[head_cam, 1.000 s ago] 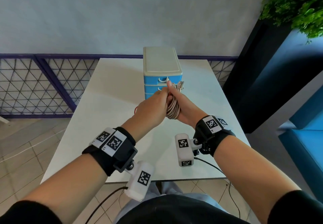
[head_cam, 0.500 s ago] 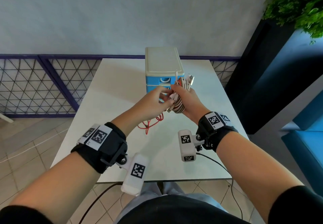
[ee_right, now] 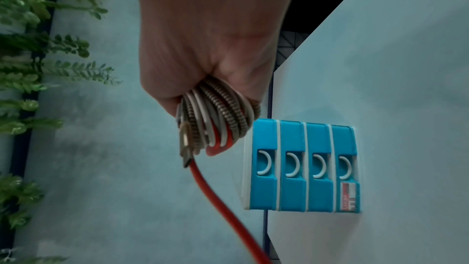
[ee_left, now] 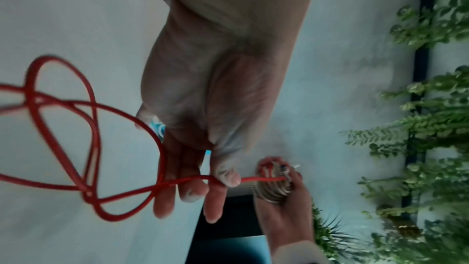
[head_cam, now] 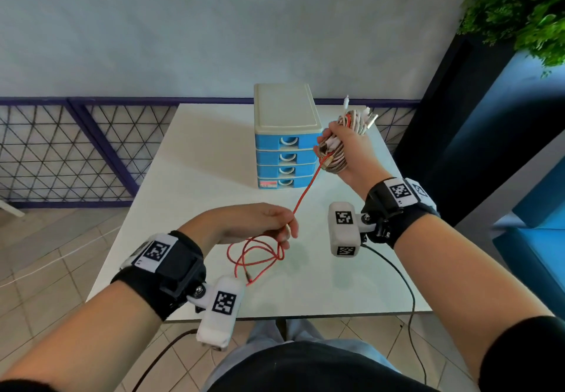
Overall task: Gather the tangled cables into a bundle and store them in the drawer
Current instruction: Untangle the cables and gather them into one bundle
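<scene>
My right hand [head_cam: 342, 147] grips a coiled bundle of white and braided cables [head_cam: 336, 159] [ee_right: 218, 119] in the air, just right of the blue drawer unit [head_cam: 286, 159] [ee_right: 302, 168]. Plug ends stick out above the fist. A red cable [head_cam: 305, 189] [ee_left: 76, 148] [ee_right: 215, 198] runs taut from the bundle down to my left hand [head_cam: 275, 223] [ee_left: 218, 180], which pinches it between thumb and fingers. The rest of the red cable hangs in loose loops [head_cam: 253, 254] onto the white table [head_cam: 198, 177]. All drawers look closed.
The drawer unit stands at the table's far middle, near a pale wall. A dark planter with green foliage [head_cam: 516, 9] and blue seating [head_cam: 544, 238] lie to the right. A lattice railing [head_cam: 61, 153] and tiled floor are on the left.
My hands have parted: the right one rose to the right with the bundle, the left one drew back toward me along the red cable, pulling it taut.
</scene>
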{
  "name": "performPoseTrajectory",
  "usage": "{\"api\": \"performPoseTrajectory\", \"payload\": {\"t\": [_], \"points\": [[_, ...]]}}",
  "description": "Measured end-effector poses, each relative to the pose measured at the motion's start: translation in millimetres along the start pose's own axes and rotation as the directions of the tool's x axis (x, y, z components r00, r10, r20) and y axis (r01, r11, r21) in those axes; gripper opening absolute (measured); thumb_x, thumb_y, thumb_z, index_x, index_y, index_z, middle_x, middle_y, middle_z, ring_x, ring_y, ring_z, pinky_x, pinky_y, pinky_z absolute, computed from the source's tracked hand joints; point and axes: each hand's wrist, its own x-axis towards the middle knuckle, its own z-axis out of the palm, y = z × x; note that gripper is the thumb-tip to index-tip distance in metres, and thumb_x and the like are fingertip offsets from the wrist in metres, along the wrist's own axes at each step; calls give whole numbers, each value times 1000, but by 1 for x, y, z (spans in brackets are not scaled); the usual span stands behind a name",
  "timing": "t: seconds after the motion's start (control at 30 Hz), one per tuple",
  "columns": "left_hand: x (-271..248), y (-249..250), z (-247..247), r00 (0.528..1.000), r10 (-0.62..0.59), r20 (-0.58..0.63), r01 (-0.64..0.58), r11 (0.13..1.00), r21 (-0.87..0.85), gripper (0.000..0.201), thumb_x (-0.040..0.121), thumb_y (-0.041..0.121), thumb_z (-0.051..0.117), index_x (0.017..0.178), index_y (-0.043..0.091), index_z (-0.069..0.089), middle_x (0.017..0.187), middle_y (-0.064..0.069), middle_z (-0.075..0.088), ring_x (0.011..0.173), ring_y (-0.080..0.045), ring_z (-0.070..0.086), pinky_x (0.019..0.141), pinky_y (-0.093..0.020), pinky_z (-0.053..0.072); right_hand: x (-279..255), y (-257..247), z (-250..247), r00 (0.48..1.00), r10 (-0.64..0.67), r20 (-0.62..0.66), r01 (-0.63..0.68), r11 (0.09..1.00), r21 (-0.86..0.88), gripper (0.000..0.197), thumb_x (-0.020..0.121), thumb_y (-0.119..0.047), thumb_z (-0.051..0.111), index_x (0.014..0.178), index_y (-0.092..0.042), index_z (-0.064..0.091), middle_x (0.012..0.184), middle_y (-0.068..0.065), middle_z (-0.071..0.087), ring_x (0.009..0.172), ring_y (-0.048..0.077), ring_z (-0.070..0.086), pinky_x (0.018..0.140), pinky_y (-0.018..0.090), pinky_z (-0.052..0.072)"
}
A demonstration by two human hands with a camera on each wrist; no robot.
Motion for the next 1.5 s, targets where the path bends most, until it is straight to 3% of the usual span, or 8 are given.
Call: {"api": "performPoseTrajectory", "payload": {"t": [0.17,0.3,0.53,0.73,0.83,0.93,1.2,1.5], "points": [[12,-9,-15,954,6,-301,90,949,302,25,94,34,52,78,35,70,75,6,65,79,-10,61,91,-31,45,-8,-11,-6,982,136,132,-122,986,-110,16,94,-9,54,79,-8,57,69,5,63,68,17,65,71,37,58],[17,7,-27,747,166,-643,224,849,479,13,86,40,61,75,40,69,73,17,67,92,-4,62,99,-34,30,-18,-13,-4,944,230,235,-162,947,-279,12,95,-6,51,86,-2,58,77,12,70,85,25,70,86,43,56],[19,36,-39,610,424,-669,145,770,621,12,87,39,61,86,31,70,92,11,72,96,-10,60,85,-33,23,-31,-1,3,870,388,305,-200,842,-501,11,92,-4,56,102,0,59,115,29,63,112,39,60,100,57,41],[23,38,-40,708,257,-658,119,875,469,27,86,41,63,89,14,65,75,1,64,63,-10,59,61,-22,45,-35,6,2,848,408,338,-182,823,-538,7,93,-4,55,99,-3,57,80,11,70,76,25,71,63,34,58],[22,28,-44,801,-61,-596,67,998,-12,36,86,41,64,94,7,65,67,-2,56,52,-11,54,67,-29,52,-28,9,-7,902,326,283,-131,831,-540,7,92,-3,55,87,-6,59,78,11,69,81,26,70,65,36,58],[12,18,-52,838,-127,-531,-42,955,-294,24,86,34,64,82,10,60,54,6,50,53,-11,54,60,-22,51,-24,9,-17,941,271,204,-142,860,-490,13,93,-2,53,82,-6,58,71,10,69,82,29,69,67,39,58],[3,-46,-70,892,-53,-448,263,868,422,27,93,27,57,83,3,61,70,-3,54,63,-16,47,60,-22,38,-9,-9,-29,993,58,-103,-86,953,-290,19,91,-2,52,72,-6,54,55,6,61,56,22,60,67,40,55],[-13,-134,-73,827,-203,-523,390,878,276,19,98,23,43,86,16,57,81,-10,64,75,-26,61,70,-31,47,-1,-20,-38,976,-17,-215,-62,934,-353,4,84,-7,57,80,-6,56,61,7,64,54,20,64,73,43,56]]}}
